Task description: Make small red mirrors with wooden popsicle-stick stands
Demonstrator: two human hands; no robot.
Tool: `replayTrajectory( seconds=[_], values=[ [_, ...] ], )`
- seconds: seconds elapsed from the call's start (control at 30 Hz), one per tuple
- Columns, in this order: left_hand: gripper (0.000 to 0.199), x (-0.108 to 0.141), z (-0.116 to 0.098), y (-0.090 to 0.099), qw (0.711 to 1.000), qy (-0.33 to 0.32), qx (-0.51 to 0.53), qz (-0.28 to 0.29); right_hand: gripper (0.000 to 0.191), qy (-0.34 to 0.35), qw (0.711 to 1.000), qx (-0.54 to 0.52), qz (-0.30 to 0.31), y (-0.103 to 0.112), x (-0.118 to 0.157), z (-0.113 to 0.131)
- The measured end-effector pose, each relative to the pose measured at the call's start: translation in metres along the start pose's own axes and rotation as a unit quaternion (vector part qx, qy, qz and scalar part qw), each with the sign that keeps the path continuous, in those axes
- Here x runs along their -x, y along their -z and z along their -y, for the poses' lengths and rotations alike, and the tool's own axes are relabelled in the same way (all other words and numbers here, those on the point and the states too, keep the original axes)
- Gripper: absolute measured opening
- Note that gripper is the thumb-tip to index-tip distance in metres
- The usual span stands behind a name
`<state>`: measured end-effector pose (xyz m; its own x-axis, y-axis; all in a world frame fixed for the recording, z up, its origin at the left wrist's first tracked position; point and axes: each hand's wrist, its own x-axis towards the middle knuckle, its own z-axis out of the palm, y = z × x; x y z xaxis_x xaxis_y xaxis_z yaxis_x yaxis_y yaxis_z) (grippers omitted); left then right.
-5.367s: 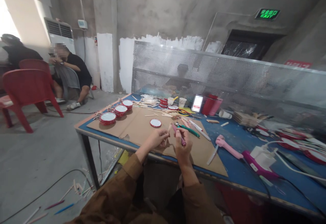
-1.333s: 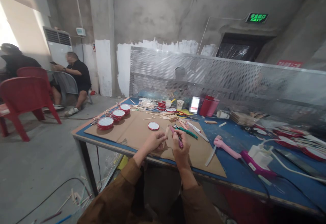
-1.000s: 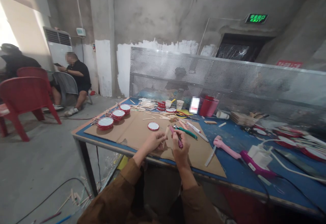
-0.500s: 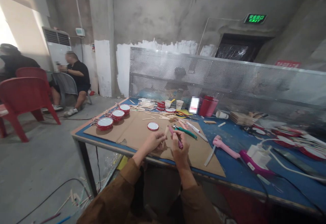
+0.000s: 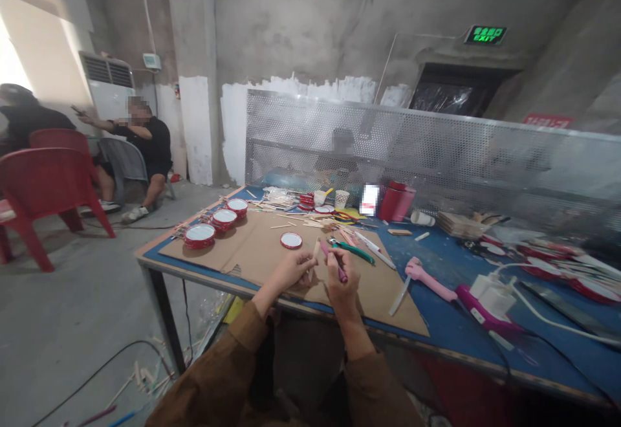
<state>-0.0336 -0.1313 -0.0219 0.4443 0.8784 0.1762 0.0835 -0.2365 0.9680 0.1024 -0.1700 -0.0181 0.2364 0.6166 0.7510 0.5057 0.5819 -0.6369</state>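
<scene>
While the left grip (image 5: 295, 270) pinches a stick (image 5: 317, 250) mid-frame, the right grip (image 5: 344, 278) clamps a pink tool (image 5: 324, 248) slanting up-left toward the stick's top

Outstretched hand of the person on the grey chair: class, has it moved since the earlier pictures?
Yes, leftward in view: from in front of the air conditioner, the outstretched hand has gone to its left edge.

Left hand (image 5: 297, 268) pinching a pale wooden stick (image 5: 316, 251), right hand (image 5: 343, 274) gripping a purple tool (image 5: 341, 273), 1 red-rimmed white disc (image 5: 291, 240) just beyond on cardboard (image 5: 262, 233), green-handled pliers (image 5: 358, 251) nearby, blue desk (image 5: 439, 314) beneath.
</scene>
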Motion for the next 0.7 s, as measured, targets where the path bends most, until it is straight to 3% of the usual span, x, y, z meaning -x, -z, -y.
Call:
replayTrajectory(
  seconds=[0.7],
  values=[
    [0.039,0.004,-0.01,-0.001,1.0,0.008,-0.001,-0.001,0.019,-0.001,1.0,0.002,0.002,0.001,-0.001,0.007]
  ],
)
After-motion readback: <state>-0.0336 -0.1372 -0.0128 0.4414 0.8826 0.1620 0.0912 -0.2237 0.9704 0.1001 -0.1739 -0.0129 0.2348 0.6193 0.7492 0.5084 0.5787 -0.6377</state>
